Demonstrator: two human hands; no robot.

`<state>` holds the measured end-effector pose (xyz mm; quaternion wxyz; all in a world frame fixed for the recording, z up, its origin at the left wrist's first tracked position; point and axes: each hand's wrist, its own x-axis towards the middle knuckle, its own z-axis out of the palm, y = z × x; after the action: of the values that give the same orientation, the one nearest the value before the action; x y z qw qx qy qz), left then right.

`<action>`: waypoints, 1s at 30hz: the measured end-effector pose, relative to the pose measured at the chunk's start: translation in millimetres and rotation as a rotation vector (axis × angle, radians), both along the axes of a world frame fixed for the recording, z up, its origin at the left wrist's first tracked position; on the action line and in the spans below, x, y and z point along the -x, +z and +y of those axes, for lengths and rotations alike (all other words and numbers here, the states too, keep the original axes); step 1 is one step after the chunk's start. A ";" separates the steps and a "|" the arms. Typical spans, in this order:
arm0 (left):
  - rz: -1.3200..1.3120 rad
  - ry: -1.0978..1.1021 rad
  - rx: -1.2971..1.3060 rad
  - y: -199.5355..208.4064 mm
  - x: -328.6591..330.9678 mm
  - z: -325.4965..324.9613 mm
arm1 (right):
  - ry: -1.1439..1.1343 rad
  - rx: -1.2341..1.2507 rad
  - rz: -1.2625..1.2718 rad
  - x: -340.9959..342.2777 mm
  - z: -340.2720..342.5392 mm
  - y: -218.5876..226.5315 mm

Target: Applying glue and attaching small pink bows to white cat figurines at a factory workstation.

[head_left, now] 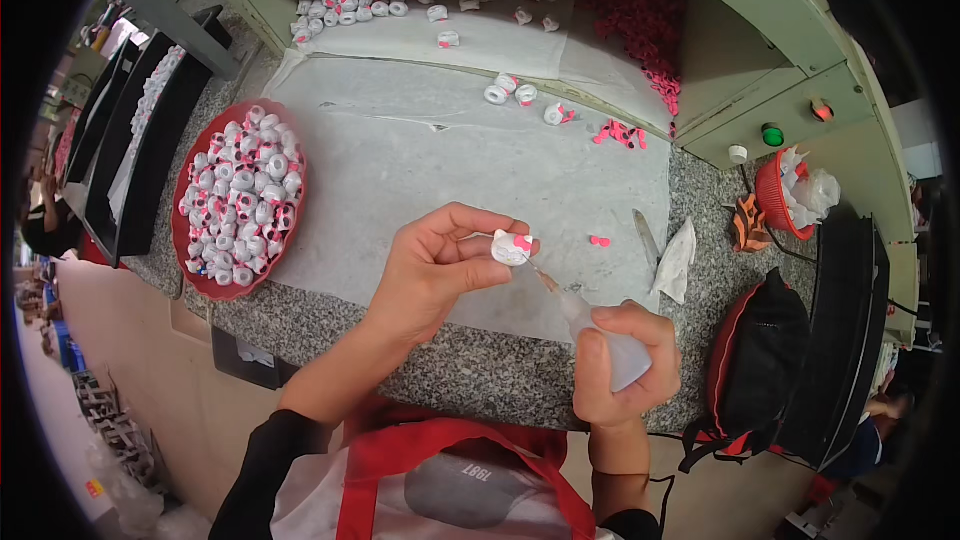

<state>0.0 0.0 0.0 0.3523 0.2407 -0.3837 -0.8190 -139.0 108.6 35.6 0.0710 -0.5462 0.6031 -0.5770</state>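
Observation:
Between the thumb and fingers of my left hand (437, 258) is a small white cat-head figure (511, 248) with a pink bow. My right hand (630, 365) is wrapped round a translucent squeeze bottle (603, 335) with a thin needle tip. That tip reaches the lower right edge of the cat head; whether it touches cannot be made out. On the paper to the right lies one loose pink bow (599, 240). Farther back sit a pile of pink bows (621, 134) and a few white heads (509, 89).
At the left stands a red tray (180, 248) heaped with white-and-pink heads. A knife (646, 237) and crumpled white tissue (676, 261) lie right of the paper (380, 140). Behind, a green cabinet (740, 130) shelters more heads and dark pink pieces (640, 25). A red basket (772, 198) and black bag (765, 350) are at right.

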 end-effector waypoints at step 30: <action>-0.032 0.118 0.009 -3.7 -1.2 -8.3 | -0.061 -0.707 -0.231 89.8 -28.3 -56.3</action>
<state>1.2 -8.3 -3.7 0.3948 0.2742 -0.3780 -0.7912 -228.8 80.3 -20.7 0.3053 -0.4011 0.7692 -0.3928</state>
